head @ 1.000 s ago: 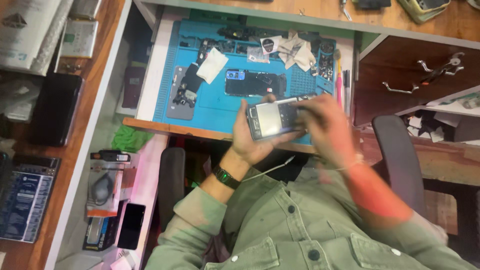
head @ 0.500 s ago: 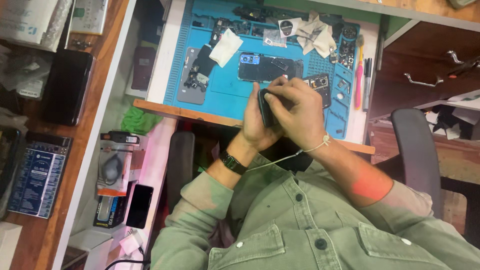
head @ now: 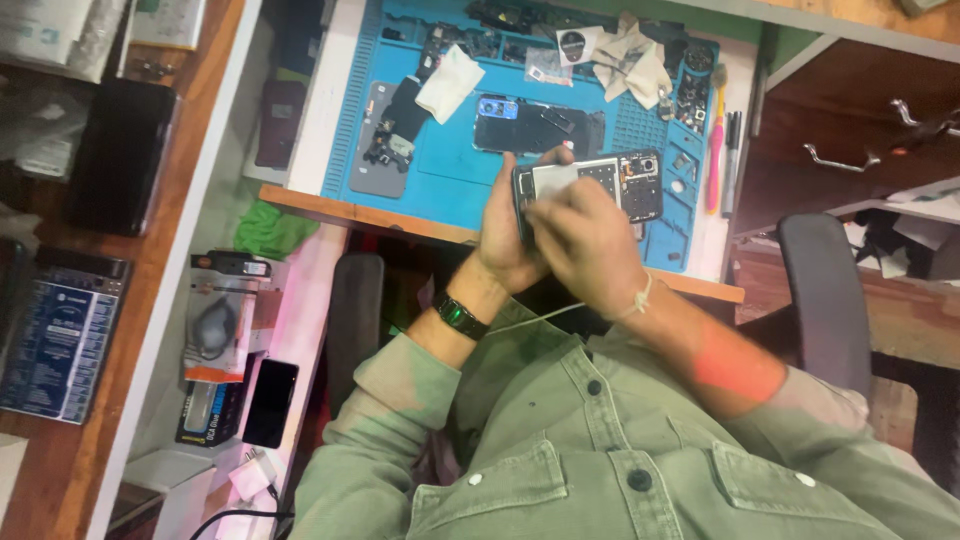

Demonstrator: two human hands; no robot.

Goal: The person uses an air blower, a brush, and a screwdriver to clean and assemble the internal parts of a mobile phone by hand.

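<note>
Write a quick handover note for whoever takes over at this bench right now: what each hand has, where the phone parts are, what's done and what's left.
Left hand: grips the opened phone by its edge, above the blue mat.
Right hand: presses a white wipe onto the phone.
Parts: a second phone body and loose parts lie on the mat; pink tool at its right edge.
Done: phone opened, insides exposed.
Left: wiping in progress; phone not closed up.

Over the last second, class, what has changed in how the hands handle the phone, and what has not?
The left hand has turned the dark opened phone edge-on, and the right hand now presses a small white cloth on it. Both keep their hold; the blue work mat looks unchanged.
</note>
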